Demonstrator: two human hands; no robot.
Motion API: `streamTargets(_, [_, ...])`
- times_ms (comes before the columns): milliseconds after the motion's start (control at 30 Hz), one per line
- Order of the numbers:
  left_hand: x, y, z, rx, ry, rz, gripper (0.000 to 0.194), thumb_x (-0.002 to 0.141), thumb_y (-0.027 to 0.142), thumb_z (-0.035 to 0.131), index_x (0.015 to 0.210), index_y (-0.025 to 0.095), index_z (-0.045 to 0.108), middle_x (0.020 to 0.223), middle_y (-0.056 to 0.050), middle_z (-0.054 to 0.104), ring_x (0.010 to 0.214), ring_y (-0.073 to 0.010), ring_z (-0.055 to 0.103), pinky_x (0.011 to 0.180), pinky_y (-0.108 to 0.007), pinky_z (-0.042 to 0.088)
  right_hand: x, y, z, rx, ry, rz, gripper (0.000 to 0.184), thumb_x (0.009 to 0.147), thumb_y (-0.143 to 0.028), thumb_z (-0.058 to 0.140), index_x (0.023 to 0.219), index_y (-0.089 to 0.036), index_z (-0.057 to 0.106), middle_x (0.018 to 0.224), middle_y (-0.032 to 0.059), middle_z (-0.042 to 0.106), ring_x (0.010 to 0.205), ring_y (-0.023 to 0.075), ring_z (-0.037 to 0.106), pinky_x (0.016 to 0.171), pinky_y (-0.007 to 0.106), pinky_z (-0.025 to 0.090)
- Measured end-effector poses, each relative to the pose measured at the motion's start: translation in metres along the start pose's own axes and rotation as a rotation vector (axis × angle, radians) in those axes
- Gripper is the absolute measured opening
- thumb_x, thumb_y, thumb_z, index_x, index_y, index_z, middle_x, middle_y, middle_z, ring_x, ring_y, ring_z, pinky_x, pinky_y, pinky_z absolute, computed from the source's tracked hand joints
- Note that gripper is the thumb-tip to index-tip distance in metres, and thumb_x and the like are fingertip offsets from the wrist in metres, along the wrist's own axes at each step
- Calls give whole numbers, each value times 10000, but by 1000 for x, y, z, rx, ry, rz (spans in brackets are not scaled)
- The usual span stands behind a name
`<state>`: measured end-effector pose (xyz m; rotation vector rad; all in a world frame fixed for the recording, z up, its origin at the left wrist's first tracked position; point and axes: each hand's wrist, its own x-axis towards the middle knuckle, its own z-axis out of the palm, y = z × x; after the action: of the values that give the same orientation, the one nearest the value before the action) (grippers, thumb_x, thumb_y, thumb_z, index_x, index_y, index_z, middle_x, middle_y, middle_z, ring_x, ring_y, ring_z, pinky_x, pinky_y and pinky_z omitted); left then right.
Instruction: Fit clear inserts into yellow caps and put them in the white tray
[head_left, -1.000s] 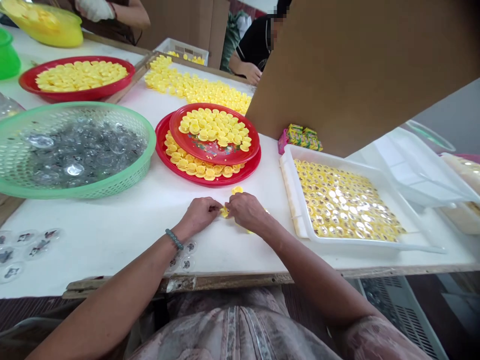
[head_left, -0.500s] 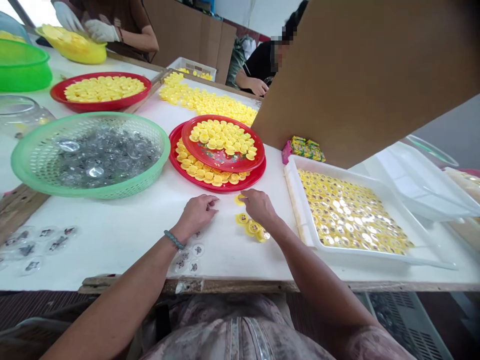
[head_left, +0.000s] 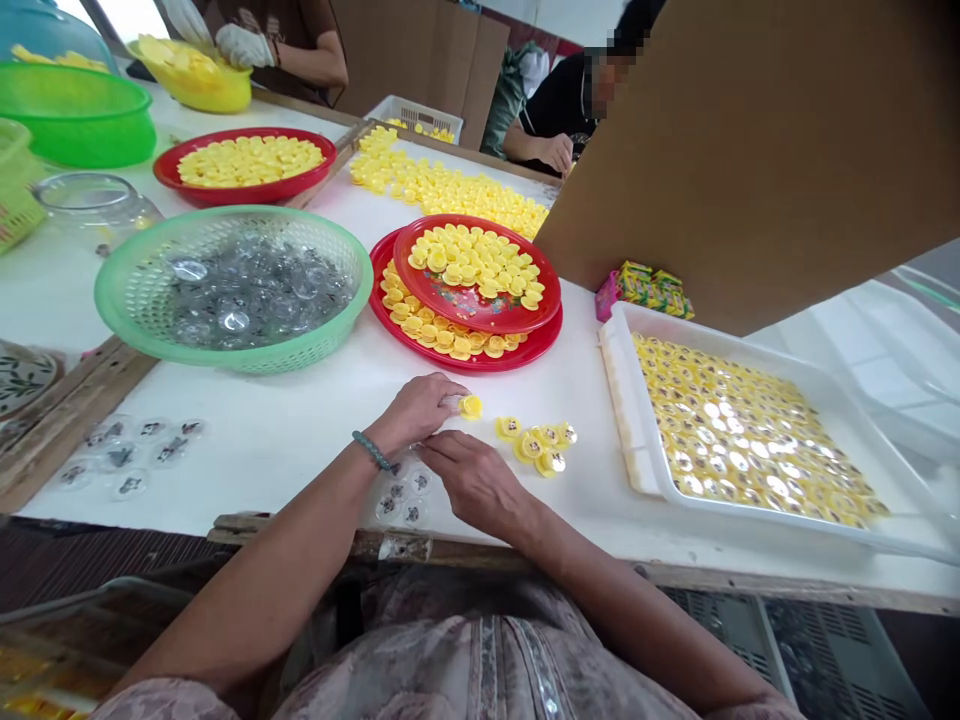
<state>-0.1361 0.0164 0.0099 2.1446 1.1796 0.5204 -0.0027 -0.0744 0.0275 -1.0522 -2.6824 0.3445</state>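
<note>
My left hand [head_left: 425, 408] is closed, its fingertips pinching the edge of a small yellow round cap [head_left: 470, 407] just above the white table. Crossing just below it, my right hand [head_left: 480, 485] has its fingers pressed together; whatever is at their tips is hidden or too small to make out. Under the left wrist, beside the right fingertips, lie several clear round covers [head_left: 390, 503] with small printed pictures. To the right of my hands rests a small group of yellow caps [head_left: 530, 447] with printed pictures on them.
Beyond my hands stand stacked red plates [head_left: 480, 320] of yellow caps and a green basket [head_left: 124, 290] of clear covers. A white tray [head_left: 622, 400] of finished-looking yellow pieces sits right, below a large cardboard sheet [head_left: 712, 150]. Two people work across the table.
My right hand has moved left from the yellow pieces to beside my left hand. A yellow cap is now at my left fingertips. The view has shifted, so the scene sits further right.
</note>
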Motion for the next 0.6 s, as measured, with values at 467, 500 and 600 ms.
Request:
streamTargets(467, [1,28,30,246,185,-53,454,800,573,501,946,160,619,935,-91,606,844,-217,595,713,-288,458,-50,16,7,303,216,419,141,867,-166,486,933,-194,607,807,41,654,769,163,594,713,281,481])
streamTargets(500, [2,31,32,267,154,-41,429,797,554,521,946,163,615,933,-89,597,832,-219,593,699,-291,459,-54,17,7,398,250,489,105,856,-190,509,889,-201,608,796,30,652,748,158,597,703,278,483])
streamTargets(600, [3,30,34,283,88,23,264,804,383,567,959,177,625,936,-78,595,840,-220,583,729,-308,463,-58,17,5,718,335,664,72,816,-235,560,846,-207,618,756,7,639,691,147,603,665,276,496])
